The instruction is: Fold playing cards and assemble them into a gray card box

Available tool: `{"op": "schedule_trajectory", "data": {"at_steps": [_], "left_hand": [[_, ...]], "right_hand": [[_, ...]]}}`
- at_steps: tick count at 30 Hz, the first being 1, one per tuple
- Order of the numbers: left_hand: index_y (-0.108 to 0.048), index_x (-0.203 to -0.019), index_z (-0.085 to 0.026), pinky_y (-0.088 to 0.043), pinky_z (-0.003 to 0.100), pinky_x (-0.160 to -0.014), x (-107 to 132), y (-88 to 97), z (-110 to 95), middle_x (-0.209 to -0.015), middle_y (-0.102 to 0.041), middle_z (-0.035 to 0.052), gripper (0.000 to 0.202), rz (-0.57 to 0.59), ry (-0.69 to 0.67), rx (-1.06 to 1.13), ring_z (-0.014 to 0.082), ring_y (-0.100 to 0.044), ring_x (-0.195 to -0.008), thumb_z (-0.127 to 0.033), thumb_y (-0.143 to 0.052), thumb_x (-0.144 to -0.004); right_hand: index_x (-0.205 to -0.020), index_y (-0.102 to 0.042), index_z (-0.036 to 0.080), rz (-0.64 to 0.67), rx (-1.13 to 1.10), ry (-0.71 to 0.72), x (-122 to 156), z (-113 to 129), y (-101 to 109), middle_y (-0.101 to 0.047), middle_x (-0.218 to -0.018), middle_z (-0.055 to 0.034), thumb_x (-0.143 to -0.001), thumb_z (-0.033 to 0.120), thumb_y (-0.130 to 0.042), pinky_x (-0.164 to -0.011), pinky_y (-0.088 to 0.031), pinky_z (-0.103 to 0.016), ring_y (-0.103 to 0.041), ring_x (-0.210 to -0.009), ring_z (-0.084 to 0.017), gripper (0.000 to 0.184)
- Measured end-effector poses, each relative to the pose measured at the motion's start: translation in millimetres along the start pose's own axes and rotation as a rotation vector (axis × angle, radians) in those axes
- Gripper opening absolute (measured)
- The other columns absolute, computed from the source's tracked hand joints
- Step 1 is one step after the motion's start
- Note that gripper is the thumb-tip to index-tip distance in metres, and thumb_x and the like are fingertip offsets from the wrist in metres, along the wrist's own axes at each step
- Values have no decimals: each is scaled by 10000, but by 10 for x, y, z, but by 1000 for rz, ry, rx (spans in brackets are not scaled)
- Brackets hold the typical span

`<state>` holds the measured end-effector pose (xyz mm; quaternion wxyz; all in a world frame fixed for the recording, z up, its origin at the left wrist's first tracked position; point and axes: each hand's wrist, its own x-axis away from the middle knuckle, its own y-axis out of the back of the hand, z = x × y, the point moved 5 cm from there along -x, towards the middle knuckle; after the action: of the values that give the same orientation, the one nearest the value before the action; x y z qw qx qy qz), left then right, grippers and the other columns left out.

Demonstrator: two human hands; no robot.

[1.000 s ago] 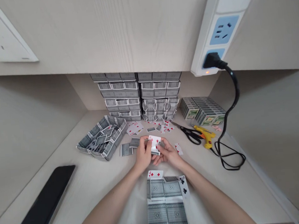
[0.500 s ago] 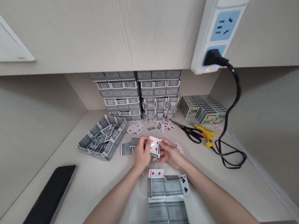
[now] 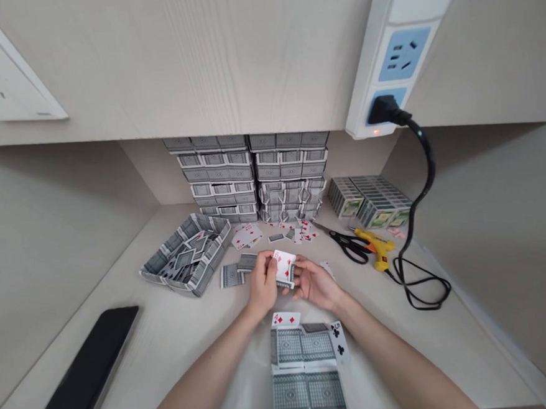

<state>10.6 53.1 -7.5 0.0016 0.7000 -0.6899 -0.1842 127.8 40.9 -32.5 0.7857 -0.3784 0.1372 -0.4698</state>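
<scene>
A playing card [image 3: 284,266], a red diamond card with its face up, is pinched by my left hand [image 3: 262,285], thumb on its face. A strip of grey patterned card back shows along its lower edge. My right hand [image 3: 320,283] has its fingers curled at the card's right side, partly behind it. Below the hands lies a joined panel of grey-backed cards [image 3: 306,370]. A four of diamonds [image 3: 285,319] sticks out at its top left, and a five of clubs [image 3: 339,342] at its top right.
Left stand a card-made tray [image 3: 199,284] of loose cards and a black phone-like slab [image 3: 86,370]. Stacked card boxes [image 3: 252,175] rise behind. Right are scissors [image 3: 351,246], a yellow glue gun [image 3: 376,247], packed decks [image 3: 370,201] and a looping black cable [image 3: 421,188].
The card has shifted slightly right and turned a little in my left hand. My right thumb has drawn back from the card's face toward its edge. The whole view has shifted slightly.
</scene>
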Motion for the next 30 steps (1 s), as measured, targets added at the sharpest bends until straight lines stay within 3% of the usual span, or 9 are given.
{"op": "schedule_trajectory", "data": {"at_steps": [10, 15, 21, 30], "left_hand": [[-454, -803, -195, -393, 221, -565, -14, 12, -17, -662, -547, -24, 118, 0, -3, -45, 114, -510, -592, -273, -367, -818], [-450, -795, -196, -393, 227, -585, -26, 24, -2, -664, -537, -26, 101, -9, -6, -47, 118, -509, -610, -258, -372, -813], [-459, -880, -192, -405, 224, -577, -20, -5, 2, -688, -543, -20, 118, 11, -4, 17, 113, -514, -610, -249, -381, -813], [-440, -810, -187, -401, 225, -545, -18, -28, 18, -640, -533, -26, 122, 27, 9, 26, 111, -511, -567, -300, -395, -818]], "right_hand": [[-1028, -465, 182, -16, 34, 32, 9, -10, -36, -621, -850, -44, -828, 250, -412, -427, -507, -230, -638, -615, -158, 218], [-1052, -457, 191, -90, 93, 105, 17, -10, -59, -619, -807, -32, -829, 259, -464, -400, -497, -209, -630, -572, -138, 233], [-985, -408, 229, -146, 133, 159, 23, -25, -67, -604, -722, 11, -818, 302, -493, -362, -483, -198, -610, -514, -123, 201], [-895, -366, 234, -100, 114, 130, 12, -41, -41, -587, -688, 31, -811, 316, -491, -353, -459, -189, -607, -496, -126, 172]]}}
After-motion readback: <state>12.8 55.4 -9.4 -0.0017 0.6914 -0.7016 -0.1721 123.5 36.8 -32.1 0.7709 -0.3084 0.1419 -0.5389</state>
